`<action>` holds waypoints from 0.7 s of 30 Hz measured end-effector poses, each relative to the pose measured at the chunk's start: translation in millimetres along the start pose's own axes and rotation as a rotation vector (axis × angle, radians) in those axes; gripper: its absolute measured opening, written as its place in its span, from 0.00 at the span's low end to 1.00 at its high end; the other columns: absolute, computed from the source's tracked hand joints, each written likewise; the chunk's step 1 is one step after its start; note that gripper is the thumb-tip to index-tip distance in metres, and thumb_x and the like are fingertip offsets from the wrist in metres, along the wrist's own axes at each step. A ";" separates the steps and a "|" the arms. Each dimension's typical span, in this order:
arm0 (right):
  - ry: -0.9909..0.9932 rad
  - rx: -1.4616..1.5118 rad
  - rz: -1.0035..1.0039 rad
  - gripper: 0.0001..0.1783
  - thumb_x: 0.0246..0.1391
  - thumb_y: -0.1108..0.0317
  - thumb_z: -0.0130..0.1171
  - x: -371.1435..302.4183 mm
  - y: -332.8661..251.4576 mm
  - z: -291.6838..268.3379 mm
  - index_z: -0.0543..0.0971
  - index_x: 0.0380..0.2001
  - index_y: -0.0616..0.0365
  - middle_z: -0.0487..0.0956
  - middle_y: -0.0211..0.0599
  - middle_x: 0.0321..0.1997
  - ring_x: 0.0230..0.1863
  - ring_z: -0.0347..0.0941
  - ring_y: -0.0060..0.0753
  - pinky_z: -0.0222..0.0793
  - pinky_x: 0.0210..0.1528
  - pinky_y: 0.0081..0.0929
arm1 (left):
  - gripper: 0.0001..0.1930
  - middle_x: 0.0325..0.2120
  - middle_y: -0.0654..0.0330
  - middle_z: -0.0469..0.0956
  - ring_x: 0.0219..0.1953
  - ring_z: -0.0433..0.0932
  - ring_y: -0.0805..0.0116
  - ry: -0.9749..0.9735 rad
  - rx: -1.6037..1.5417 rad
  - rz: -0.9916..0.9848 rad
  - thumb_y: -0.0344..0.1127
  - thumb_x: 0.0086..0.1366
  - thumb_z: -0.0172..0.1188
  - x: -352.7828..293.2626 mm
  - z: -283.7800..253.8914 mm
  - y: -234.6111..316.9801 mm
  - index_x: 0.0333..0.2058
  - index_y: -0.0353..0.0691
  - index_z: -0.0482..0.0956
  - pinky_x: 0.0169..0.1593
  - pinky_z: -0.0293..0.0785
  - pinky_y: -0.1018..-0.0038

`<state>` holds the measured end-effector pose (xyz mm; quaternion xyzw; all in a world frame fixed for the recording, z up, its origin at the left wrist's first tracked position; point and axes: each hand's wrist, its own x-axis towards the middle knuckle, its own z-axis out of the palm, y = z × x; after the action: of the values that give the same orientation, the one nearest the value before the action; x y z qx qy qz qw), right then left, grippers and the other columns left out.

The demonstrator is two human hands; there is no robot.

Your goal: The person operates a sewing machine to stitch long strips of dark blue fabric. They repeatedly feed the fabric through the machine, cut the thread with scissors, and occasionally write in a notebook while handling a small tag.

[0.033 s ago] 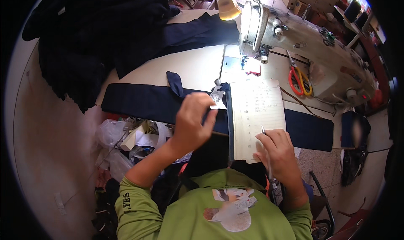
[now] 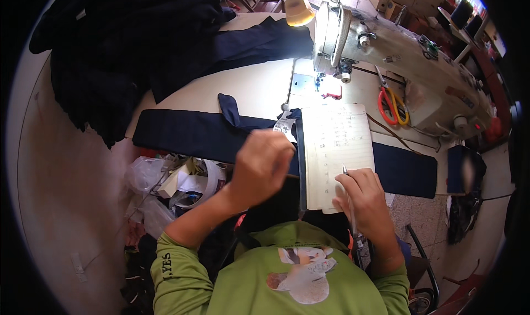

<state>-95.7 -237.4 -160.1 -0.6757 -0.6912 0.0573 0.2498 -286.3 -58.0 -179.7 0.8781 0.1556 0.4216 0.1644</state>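
My right hand (image 2: 365, 196) grips a slim pen (image 2: 353, 220), its tip resting at the page of a notebook. That notebook (image 2: 337, 149) lies open over a folded strip of navy cloth (image 2: 187, 135), with handwriting on its upper lines. Over the cloth, beside the notebook's dark left edge, my left hand (image 2: 259, 169) hovers with curled, motion-smeared fingers; whether they hold anything does not show. A white printed label (image 2: 285, 125) sits just beyond it. Farther left, a small navy fabric tab (image 2: 228, 110) stands out from the cloth.
A sewing machine (image 2: 386, 44) with a lit lamp (image 2: 300, 10) occupies the far right. Scissors (image 2: 393, 105) with red and yellow handles lie beside it. Dark garments (image 2: 127, 50) are heaped at the far left. Below the table edge is a bin (image 2: 212, 180) near plastic bags (image 2: 146, 174).
My left hand has moved nearer to me and slightly right, away from the white label, and its fingers have curled in. The right hand, pen and notebook stay in place.
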 end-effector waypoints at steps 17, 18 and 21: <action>0.141 -0.129 0.047 0.30 0.45 0.65 0.71 -8.7 9.2 0.6 0.73 0.51 0.58 0.76 0.50 0.53 0.60 0.69 0.57 0.62 0.63 0.49 | 0.24 0.50 0.52 0.78 0.52 0.77 0.54 -0.315 0.172 0.169 0.37 0.55 0.69 -24.2 42.1 43.0 0.49 0.32 0.79 0.56 0.75 0.62; 0.132 -0.101 0.085 0.32 0.44 0.64 0.73 -11.7 11.6 3.9 0.72 0.52 0.57 0.75 0.50 0.56 0.63 0.67 0.58 0.60 0.65 0.50 | 0.24 0.52 0.53 0.78 0.54 0.77 0.54 -0.323 0.185 0.178 0.37 0.56 0.68 -24.8 43.5 42.9 0.51 0.33 0.78 0.57 0.74 0.62; 0.132 -0.012 0.176 0.35 0.43 0.61 0.75 -19.1 23.4 14.4 0.71 0.54 0.56 0.73 0.52 0.62 0.70 0.62 0.60 0.58 0.68 0.52 | 0.23 0.53 0.53 0.78 0.55 0.77 0.54 -0.341 0.226 0.197 0.36 0.57 0.66 -25.9 44.5 44.2 0.51 0.33 0.78 0.59 0.73 0.61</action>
<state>-81.3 -250.2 -187.5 -0.7377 -0.6115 0.0301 0.2846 -260.6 -115.3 -205.3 0.9604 0.0853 0.2612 0.0471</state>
